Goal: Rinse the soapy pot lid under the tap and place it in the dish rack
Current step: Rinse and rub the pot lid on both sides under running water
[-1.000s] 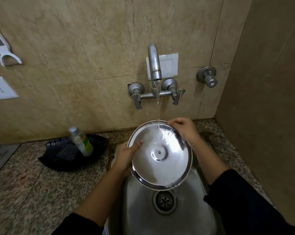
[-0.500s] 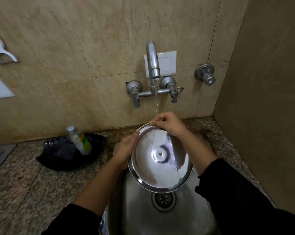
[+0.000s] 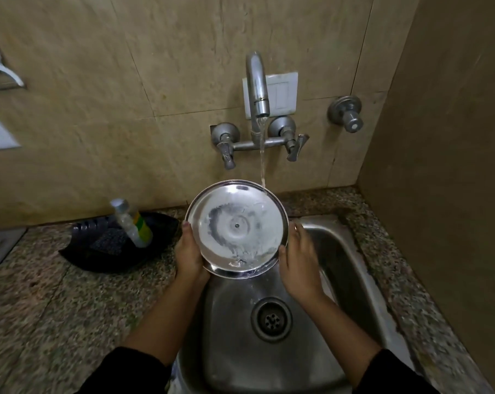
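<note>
The round steel pot lid (image 3: 236,228) faces me with its inner side up, smeared with whitish soap film and a small rivet at its centre. I hold it tilted over the sink (image 3: 346,268). My left hand (image 3: 188,251) grips its left rim. My right hand (image 3: 299,263) cups the lower right rim. Water streams from the tap (image 3: 258,89) and hits the lid's upper right edge. No dish rack is in view.
A black tray (image 3: 81,254) with a scrubber and a tilted dish-soap bottle (image 3: 132,223) sits on the granite counter left of the sink. The drain (image 3: 271,319) lies below the lid. A side wall (image 3: 439,137) closes the right. A spare valve (image 3: 347,113) juts from the tiles.
My right hand has slid from the lid's top edge down to its lower right rim. The lid has shifted left and up, so the water now strikes its upper right edge.
</note>
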Demonstrator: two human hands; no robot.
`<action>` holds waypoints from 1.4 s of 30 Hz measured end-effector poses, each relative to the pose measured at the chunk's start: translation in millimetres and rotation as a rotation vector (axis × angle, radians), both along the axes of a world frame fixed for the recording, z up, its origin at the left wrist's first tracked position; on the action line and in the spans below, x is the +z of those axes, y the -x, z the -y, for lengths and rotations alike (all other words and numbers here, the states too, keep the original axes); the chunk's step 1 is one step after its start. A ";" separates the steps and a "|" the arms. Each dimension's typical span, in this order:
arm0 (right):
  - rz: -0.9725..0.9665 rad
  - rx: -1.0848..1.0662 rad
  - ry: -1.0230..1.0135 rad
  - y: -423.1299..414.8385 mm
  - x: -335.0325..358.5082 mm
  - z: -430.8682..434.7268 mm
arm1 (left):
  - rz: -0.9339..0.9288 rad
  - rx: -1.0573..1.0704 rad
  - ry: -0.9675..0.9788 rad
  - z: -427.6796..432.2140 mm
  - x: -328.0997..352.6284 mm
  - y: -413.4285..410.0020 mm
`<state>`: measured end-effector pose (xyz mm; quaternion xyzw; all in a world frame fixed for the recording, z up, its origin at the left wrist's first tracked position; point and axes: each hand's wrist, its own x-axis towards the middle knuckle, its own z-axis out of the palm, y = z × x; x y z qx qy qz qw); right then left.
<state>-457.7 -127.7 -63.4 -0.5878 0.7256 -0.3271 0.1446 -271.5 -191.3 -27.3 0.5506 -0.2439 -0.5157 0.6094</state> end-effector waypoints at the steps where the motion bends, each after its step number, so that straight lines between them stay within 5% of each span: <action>1: -0.093 0.006 0.016 1.0 2.1 0.2 | 0.009 0.008 0.000 0.1 -1.5 1.2; 9: -0.413 0.114 -0.059 -1.4 28.5 54.2 | 0.063 -0.125 0.008 -12.9 -6.8 19.6; 16: -0.518 0.792 -0.015 -15.2 28.6 17.1 | 0.087 -0.126 -0.060 -2.5 -0.8 29.9; 25: -0.556 0.166 -0.155 36.0 20.6 43.9 | -0.008 -0.182 -0.121 -14.2 -20.7 34.6; 28: -0.467 0.241 -0.111 9.7 32.1 61.1 | -0.016 -0.239 -0.114 -12.6 -28.8 41.5; 34: -0.490 0.750 -0.015 -13.6 33.9 16.3 | 0.030 -0.186 -0.134 -4.3 -2.8 33.4; 42: -0.562 0.191 -0.112 44.6 22.6 44.0 | 0.077 -0.156 -0.072 -2.3 -9.8 27.5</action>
